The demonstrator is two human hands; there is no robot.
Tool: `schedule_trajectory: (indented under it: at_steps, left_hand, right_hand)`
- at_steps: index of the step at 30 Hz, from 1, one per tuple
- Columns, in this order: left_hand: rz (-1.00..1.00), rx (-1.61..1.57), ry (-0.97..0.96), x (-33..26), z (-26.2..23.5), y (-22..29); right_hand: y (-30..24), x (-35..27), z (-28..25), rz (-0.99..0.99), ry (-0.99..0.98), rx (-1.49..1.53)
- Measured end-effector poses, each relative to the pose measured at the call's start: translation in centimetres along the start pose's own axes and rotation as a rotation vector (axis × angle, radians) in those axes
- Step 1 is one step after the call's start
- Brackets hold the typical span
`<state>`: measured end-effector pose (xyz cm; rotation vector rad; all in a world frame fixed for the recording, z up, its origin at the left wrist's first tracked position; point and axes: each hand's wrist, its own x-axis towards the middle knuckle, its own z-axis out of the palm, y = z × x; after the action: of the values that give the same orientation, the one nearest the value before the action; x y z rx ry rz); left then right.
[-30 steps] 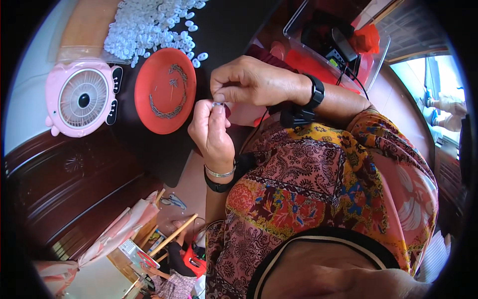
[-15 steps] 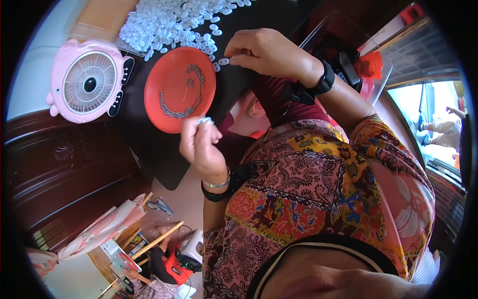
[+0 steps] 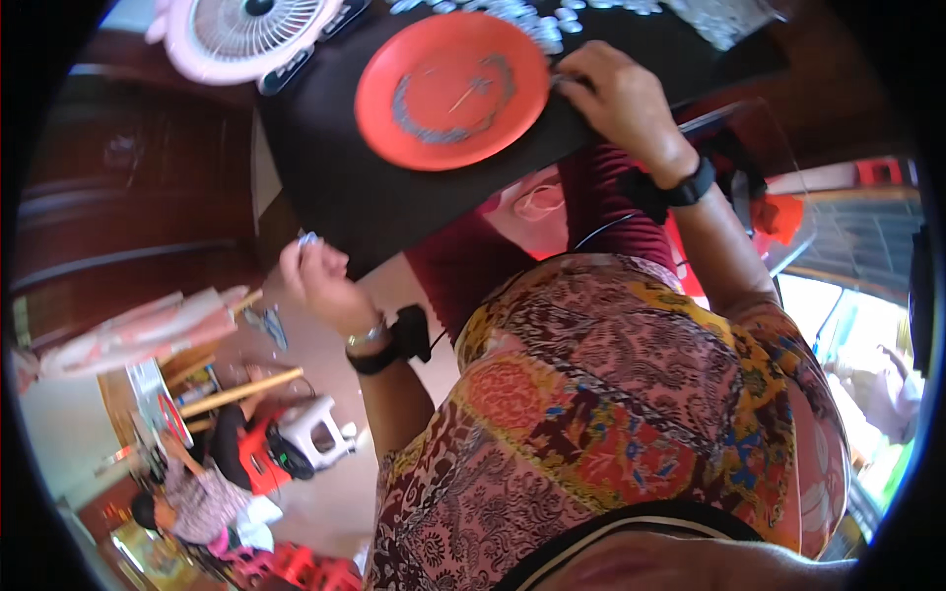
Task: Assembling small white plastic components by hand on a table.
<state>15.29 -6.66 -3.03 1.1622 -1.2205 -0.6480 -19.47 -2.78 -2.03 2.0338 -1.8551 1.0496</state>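
My left hand (image 3: 323, 286) is off the near left corner of the black table, fingers closed in a pinch on a small white plastic piece (image 3: 307, 238). On the table, my right hand (image 3: 621, 103) sits against the right side of an orange-red plate (image 3: 379, 123). Its thumb and forefinger are pinched together; what lies between them is blurred. Small grey metal pieces (image 3: 419, 128) form a curve on the plate, around a thin pale stick (image 3: 460, 100). Beyond the plate lie many white oval plastic pieces (image 3: 542, 30).
A pink fan (image 3: 258, 44) stands at the table's far left. Clear plastic wrapping (image 3: 724, 20) lies at the far right. Dark wooden furniture (image 3: 128, 167) rises on the left. Another person (image 3: 202, 492) is at the lower left, by a white stool (image 3: 320, 433).
My left hand has moved left, away from the plate, still pinching the white piece. My right hand stays by the plate's right side. The whole view has shifted, with the table now higher up.
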Motion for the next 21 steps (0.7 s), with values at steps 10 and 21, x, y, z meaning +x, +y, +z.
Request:
schedule_trajectory:
  at_steps: [10, 21]
  left_hand:
    - [0.0, -0.212, -0.079, 0.7, 1.1, -2.3]
    - [-0.033, -0.256, -0.039, 1.9, 5.7, -4.8]
  right_hand:
    - [2.2, -0.6, 2.5, -0.03, 0.04, 0.035]
    - [6.0, 1.7, 5.3, 0.069, 0.053, 0.141]
